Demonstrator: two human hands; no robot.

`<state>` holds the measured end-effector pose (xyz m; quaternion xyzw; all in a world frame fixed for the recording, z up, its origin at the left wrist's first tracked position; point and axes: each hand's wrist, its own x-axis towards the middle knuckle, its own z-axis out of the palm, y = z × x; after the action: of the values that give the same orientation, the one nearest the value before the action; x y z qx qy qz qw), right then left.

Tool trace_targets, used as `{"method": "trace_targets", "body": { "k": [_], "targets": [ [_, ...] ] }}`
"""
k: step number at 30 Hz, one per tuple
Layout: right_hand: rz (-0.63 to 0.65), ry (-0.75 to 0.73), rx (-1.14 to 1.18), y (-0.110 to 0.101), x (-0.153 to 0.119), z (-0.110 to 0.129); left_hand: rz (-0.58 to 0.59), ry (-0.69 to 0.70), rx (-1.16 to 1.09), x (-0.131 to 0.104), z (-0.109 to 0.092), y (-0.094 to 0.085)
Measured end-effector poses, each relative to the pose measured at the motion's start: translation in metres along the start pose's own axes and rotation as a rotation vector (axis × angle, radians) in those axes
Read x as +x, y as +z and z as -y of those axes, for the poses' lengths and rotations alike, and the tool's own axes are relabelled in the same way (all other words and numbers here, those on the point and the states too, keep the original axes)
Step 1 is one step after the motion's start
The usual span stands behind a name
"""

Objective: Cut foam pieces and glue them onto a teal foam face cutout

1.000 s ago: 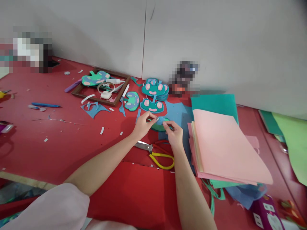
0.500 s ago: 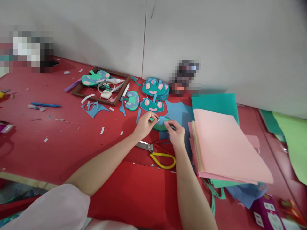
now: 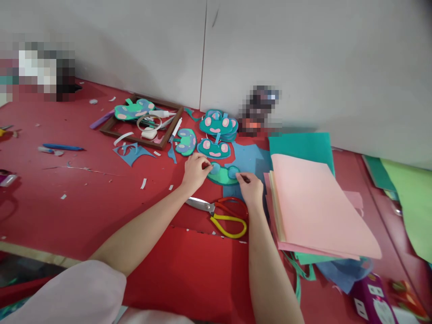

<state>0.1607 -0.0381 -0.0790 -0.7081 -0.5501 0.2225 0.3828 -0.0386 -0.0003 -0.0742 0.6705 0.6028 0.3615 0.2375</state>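
Note:
A green frog-face cutout (image 3: 222,177) with a darker rim lies on the red table, a light blue circle on each upper lobe. My left hand (image 3: 196,173) is closed in a pinch at the left blue circle (image 3: 215,168). At the outer edge of the right blue circle (image 3: 233,171), my right hand (image 3: 251,189) pinches with thumb and forefinger. Just below lie scissors (image 3: 229,226) with red and yellow handles, blades pointing left. Finished frog faces with pink eyes and mouths, such as this teal one (image 3: 213,149), sit right behind the cutout.
A brown wooden frame (image 3: 135,136) holds small tools at the back left. Blue sheet material (image 3: 251,155) extends behind my right hand. Stacked pink sheets (image 3: 320,202) stand to the right. Scraps and a blue pen (image 3: 63,147) lie left. A grey wall (image 3: 135,49) closes the back.
My hands have moved apart. The blue circle both held at the middle now shows apart from a second one, each on a lobe of the green cutout. The scissors stay put.

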Motion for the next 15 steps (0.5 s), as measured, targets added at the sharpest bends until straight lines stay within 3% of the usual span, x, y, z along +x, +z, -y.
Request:
{"method": "trace_targets", "body": {
  "k": [4,15],
  "targets": [
    [0.010,-0.030,-0.114,0.001,-0.003,0.007,0.008,0.032,0.112,-0.004,-0.003,-0.001],
    [0.006,-0.011,-0.138,0.001,-0.005,0.008,0.009,0.053,0.273,-0.009,-0.011,-0.004]
  ]
}}
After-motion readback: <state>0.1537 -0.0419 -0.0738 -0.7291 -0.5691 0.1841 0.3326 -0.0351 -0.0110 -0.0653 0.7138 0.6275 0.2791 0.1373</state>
